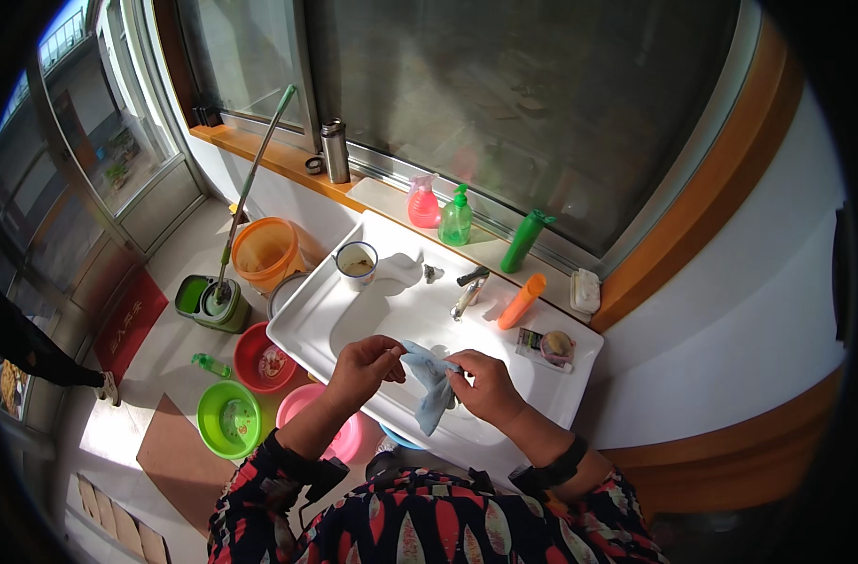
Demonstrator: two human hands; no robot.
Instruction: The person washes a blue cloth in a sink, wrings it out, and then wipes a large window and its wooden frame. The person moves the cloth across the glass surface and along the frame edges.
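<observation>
A light blue cloth (pixel 430 395) hangs in folds over the near part of a white washbasin (pixel 394 381). At its upper left corner, my left hand (pixel 365 368) pinches it between thumb and fingertips. My right hand (pixel 491 389) grips the cloth's right edge the same way. Beyond my hands stands a chrome faucet (pixel 466 303) on the basin's back ledge. An enamel mug (pixel 357 265) with a dark rim sits at the basin's left, and an orange tube (pixel 522 302) stands upright right of the faucet.
A pink spray bottle (pixel 423 204), a green pump bottle (pixel 456 218) and a green bottle (pixel 524 243) line the sill. Left on the floor are a mop bucket (pixel 235 314), an orange bucket (pixel 263 247), and red (pixel 249 359), green (pixel 210 423) and pink (pixel 295 402) basins. A person's leg (pixel 41 356) shows at far left.
</observation>
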